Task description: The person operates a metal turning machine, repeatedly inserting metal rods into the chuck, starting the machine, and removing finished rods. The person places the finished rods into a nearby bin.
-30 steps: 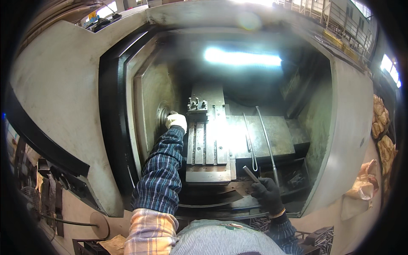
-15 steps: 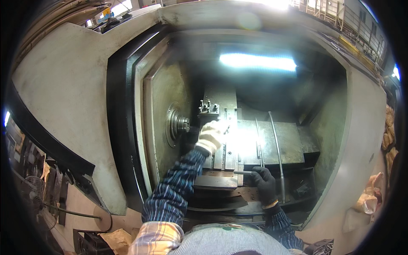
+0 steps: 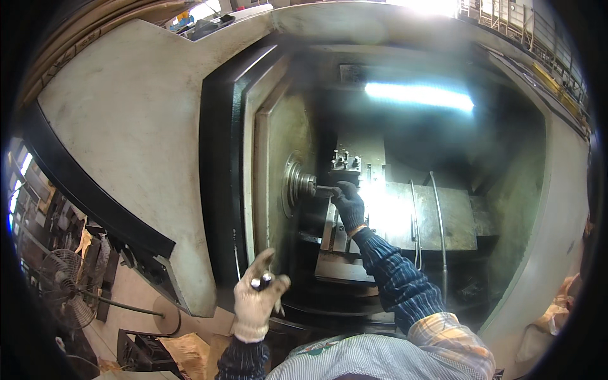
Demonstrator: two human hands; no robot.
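Note:
At the left side of the lathe's work space, a round metal chuck [image 3: 308, 185] sticks out of the headstock wall. My right hand [image 3: 348, 206], in a dark knitted glove, is closed around a grey metal rod [image 3: 325, 191], whose left end is at the mouth of the chuck; whether it sits inside I cannot tell. Lower left, before the machine opening, my left hand [image 3: 252, 308] wears a pale work glove. Shiny short metal cylinders [image 3: 261, 280] show between its thumb and fingers. Their full length is hidden by the hand.
A tool post [image 3: 346, 163] with upright bolts stands behind my right hand on the slide. Two thin pipes [image 3: 439, 221] rise at the right of the bed. The black door edge [image 3: 218, 171] borders the opening at left. A fan [image 3: 63, 278] stands outside, lower left.
My left hand has drawn back from the slide near the tool post to the lower left. My right hand has carried the rod up and leftward to the chuck. The view has shifted.

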